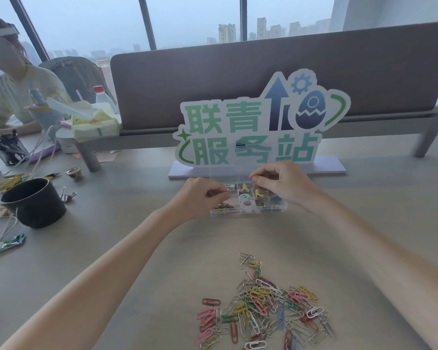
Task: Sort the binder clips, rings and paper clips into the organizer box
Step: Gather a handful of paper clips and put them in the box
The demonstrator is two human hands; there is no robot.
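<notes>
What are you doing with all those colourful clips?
A person is sorting office bits into a clear organizer box. Both hands are at the box: the left hand at its left side, the right hand over the back compartments. Rings and some clips already sit inside. A big pile of paper clips waits on the table.

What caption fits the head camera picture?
Both hands at the organizer box, loose paper clips waiting nearby.
</notes>
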